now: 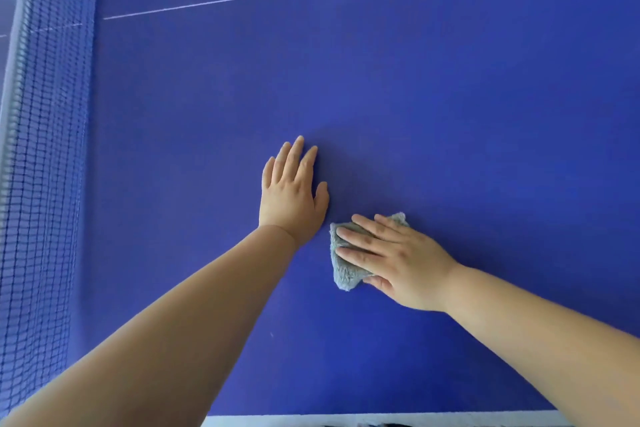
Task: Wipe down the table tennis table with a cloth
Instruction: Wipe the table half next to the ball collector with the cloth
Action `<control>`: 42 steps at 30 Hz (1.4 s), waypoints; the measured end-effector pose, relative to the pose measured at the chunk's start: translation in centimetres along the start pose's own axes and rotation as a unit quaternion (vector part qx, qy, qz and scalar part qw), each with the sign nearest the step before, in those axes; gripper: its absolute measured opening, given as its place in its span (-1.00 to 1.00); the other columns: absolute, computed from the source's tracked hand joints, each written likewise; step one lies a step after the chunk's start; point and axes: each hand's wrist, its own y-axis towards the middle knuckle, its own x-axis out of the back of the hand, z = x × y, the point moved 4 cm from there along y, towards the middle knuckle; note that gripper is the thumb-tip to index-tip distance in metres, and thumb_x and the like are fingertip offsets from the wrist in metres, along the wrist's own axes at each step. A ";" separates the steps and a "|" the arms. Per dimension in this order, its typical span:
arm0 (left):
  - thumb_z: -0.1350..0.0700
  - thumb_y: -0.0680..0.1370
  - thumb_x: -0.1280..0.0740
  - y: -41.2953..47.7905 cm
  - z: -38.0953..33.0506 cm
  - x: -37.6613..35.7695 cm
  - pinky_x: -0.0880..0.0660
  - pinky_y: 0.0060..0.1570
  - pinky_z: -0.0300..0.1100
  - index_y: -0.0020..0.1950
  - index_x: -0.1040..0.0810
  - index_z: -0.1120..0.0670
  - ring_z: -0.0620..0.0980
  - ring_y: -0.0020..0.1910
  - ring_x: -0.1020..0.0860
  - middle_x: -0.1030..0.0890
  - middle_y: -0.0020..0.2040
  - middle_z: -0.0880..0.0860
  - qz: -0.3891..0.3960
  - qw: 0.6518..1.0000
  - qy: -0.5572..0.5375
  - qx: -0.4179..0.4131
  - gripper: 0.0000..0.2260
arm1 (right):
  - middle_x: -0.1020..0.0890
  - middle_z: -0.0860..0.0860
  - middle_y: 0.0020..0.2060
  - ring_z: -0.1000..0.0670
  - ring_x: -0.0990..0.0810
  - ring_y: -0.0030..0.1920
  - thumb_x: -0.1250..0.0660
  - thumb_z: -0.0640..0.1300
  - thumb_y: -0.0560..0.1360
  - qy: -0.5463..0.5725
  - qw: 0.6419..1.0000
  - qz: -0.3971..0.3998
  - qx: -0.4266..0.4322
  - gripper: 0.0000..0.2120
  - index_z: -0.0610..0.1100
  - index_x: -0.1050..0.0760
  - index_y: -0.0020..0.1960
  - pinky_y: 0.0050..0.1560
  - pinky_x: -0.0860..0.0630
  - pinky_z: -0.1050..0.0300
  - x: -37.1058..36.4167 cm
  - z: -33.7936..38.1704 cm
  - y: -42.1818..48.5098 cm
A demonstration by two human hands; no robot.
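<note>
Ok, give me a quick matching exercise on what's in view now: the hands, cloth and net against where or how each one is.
1 left hand
2 right hand
3 cloth
4 net

A grey, under a hand
B standing at far left
C flat on bare blue table
D pressing the cloth down

Pairs: 1-C, 2-D, 3-A, 4-B
</note>
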 end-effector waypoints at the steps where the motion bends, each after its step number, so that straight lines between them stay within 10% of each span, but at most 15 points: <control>1: -0.02 0.66 -0.21 1.1 0.2 0.1 0.03 0.62 0.08 0.64 -0.26 0.09 0.13 0.66 -0.08 -0.15 0.68 0.07 0.000 1.000 0.005 0.001 -0.45 | -0.20 -0.04 0.64 -0.20 -0.16 0.62 -0.26 0.02 0.64 -0.008 0.999 -0.009 -0.035 -0.45 -0.03 -0.28 0.60 0.58 -0.16 -0.22 0.5 -2.0 0.7; 8: -0.15 0.65 -0.05 7.3 1.4 -0.2 0.14 0.63 0.02 0.69 -0.09 0.02 0.04 0.68 0.09 0.01 0.71 -0.01 0.004 0.999 0.024 0.037 -0.38 | -0.04 -0.12 0.66 -0.27 -0.03 0.63 -0.16 0.05 0.67 0.018 0.855 -0.097 -0.509 -0.29 -0.21 0.08 0.66 0.58 -0.07 -0.25 6.7 -19.0 6.9; 13: -0.18 0.60 -0.04 7.2 1.6 -0.6 0.12 0.64 0.03 0.68 -0.12 0.02 0.05 0.68 0.06 -0.03 0.70 0.01 -0.011 0.999 0.020 0.027 -0.34 | -0.18 0.00 0.64 -0.19 -0.12 0.63 -0.20 0.15 0.64 -0.025 0.981 -0.053 -0.187 -0.40 0.00 -0.21 0.63 0.60 -0.07 -0.20 2.8 -8.5 7.3; 16: -0.17 0.59 -0.04 7.3 1.6 -0.3 0.11 0.64 0.03 0.67 -0.15 0.02 0.06 0.68 0.03 -0.06 0.70 0.01 -0.019 0.999 0.014 0.029 -0.34 | -0.18 0.02 0.64 -0.17 -0.12 0.63 -0.19 0.11 0.65 -0.013 0.997 -0.018 -0.075 -0.44 0.03 -0.26 0.62 0.61 -0.06 -0.18 1.4 -4.7 4.8; 24: -0.17 0.59 -0.04 7.2 1.7 -0.5 0.11 0.64 0.02 0.67 -0.17 0.00 0.04 0.68 0.02 -0.08 0.70 -0.01 -0.022 0.999 0.015 0.029 -0.36 | -0.10 -0.15 0.64 -0.32 -0.06 0.59 -0.17 0.05 0.67 -0.029 0.878 -0.052 -0.476 -0.40 -0.14 -0.12 0.62 0.54 -0.11 -0.34 7.3 -18.5 8.4; 32: -0.19 0.59 -0.05 7.3 1.7 -0.5 0.09 0.64 0.01 0.67 -0.16 -0.02 0.01 0.68 0.03 -0.07 0.70 -0.04 -0.026 0.999 0.011 0.033 -0.35 | -0.31 -0.03 0.59 -0.19 -0.27 0.58 -0.21 0.03 0.63 0.001 0.995 -0.005 -0.101 -0.48 -0.04 -0.35 0.57 0.56 -0.22 -0.21 2.8 -5.7 6.3; 39: -0.17 0.59 -0.07 7.4 1.7 -0.6 0.13 0.64 -0.04 0.66 -0.17 -0.03 0.00 0.67 0.02 -0.07 0.69 -0.06 -0.034 0.999 0.018 0.033 -0.36 | -0.05 -0.10 0.66 -0.29 0.00 0.62 -0.12 0.17 0.67 -0.055 0.924 -0.007 -0.378 -0.34 -0.11 -0.05 0.66 0.58 -0.05 -0.28 7.9 -21.5 10.9; 42: -0.17 0.58 -0.09 7.6 1.8 -0.7 0.12 0.64 -0.03 0.66 -0.17 -0.05 -0.02 0.67 0.03 -0.06 0.69 -0.07 -0.036 0.999 0.016 0.035 -0.36 | -0.05 -0.13 0.65 -0.27 0.02 0.63 -0.10 0.22 0.64 -0.034 0.928 -0.035 -0.370 -0.30 -0.13 -0.09 0.65 0.60 0.00 -0.28 7.8 -21.6 12.7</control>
